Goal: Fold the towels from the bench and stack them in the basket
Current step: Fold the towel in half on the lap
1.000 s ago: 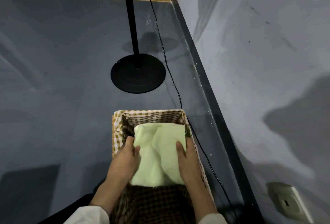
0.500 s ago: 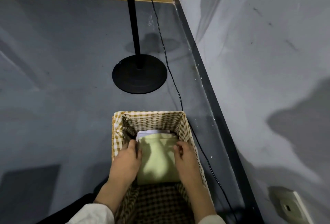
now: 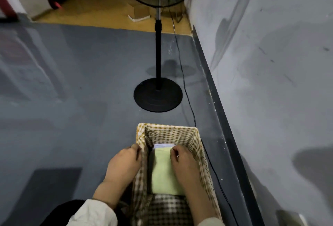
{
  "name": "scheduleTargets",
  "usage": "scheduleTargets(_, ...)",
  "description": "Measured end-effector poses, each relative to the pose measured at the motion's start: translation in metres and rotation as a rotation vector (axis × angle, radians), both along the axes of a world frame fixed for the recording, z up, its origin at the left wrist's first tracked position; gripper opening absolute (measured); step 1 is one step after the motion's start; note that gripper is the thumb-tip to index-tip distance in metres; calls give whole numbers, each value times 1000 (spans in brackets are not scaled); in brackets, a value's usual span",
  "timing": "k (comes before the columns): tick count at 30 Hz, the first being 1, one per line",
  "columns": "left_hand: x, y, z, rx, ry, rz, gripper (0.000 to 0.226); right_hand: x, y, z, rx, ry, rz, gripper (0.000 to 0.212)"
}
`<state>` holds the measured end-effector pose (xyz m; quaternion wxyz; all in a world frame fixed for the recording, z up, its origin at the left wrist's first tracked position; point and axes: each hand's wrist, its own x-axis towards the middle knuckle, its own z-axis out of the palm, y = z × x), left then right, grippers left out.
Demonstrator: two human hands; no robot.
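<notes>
The folded green towel [image 3: 164, 171] sits in the basket [image 3: 171, 133] at 6 o'clock. The left hand [image 3: 124, 164] grips the basket's 9 o'clock rim. The right hand [image 3: 183, 162] is curled at the towel's 3 o'clock edge, can't tell if it's pinching.

Colour findings follow.

- **Basket:** The basket [image 3: 197, 146] has a lining in mustard-and-white gingham. At the near end the check reads darker, brown-black on white.
- **Towels:** The top towel [image 3: 163, 175] is plain pale green, with no pattern. A second towel [image 3: 163, 145] shows only as a strip beneath its far edge and is white to pale lilac.
- **Floor:** The floor [image 3: 81, 90] is flat blue-grey. Beyond it lies a wood strip [image 3: 108, 16] of yellow-brown.
- **Fan stand:** The fan stand [image 3: 158, 95] is black at the base and lower pole, and silver on the upper pole. The cord [image 3: 187, 90] is black.
- **Wall:** The wall [image 3: 270, 63] is pale grey with darker streaks and smudges. The skirting [image 3: 225, 117] is dark grey.
- **Clothing:** The left sleeve [image 3: 93, 213] is off-white.
</notes>
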<state>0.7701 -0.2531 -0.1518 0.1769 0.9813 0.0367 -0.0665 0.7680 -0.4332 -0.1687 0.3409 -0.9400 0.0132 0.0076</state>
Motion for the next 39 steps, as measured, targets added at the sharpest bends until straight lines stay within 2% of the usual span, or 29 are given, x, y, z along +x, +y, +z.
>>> scheduleTargets(5,-34,54,44,56,-66,86,22,-11,61,32,72,-164,108,30)
scheduleTargets(9,-80,114,75,92,-114,216,19,-24,127,66,13,-91,315,23)
scheduleTargets(15,-173,210,109,165,-179,464,21,-78,245,96,82,-166,595,29)
scheduleTargets(22,-316,279,130,203,-220,828,21,-167,353,120,87,-188,1002,20)
scheduleTargets(30,-477,287,125,251,-151,1255,23,-289,427,129,91,-226,1449,19)
scheduleTargets(39,-606,256,106,240,-49,1630,25,-418,459,116,73,-245,1770,20)
